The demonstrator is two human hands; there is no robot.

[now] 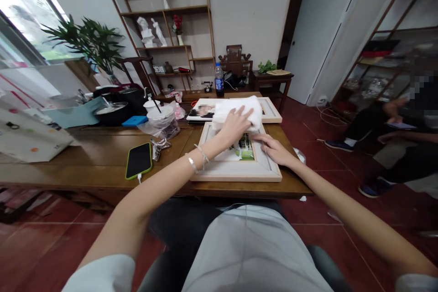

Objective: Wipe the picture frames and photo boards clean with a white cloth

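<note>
Pale shirt point(248, 248) came nearest; beyond, the picture frame point(237, 166) lay under the right grip point(269, 145), loosely spread at its right side. Directly beneath the nearer left grip point(240, 122), splayed wide, was the white cloth point(252, 104), its long axis crosswise.

We see daylight from the upper-left window point(17, 2), its panes blown out | we find dark shadow beneath the table point(99, 151) | we lose fine texture in the bright white cloth point(255, 107) | we read the right-hand shelf point(405, 29) as dim, blurred | we notice wide-angle stretching toward the corners
</note>
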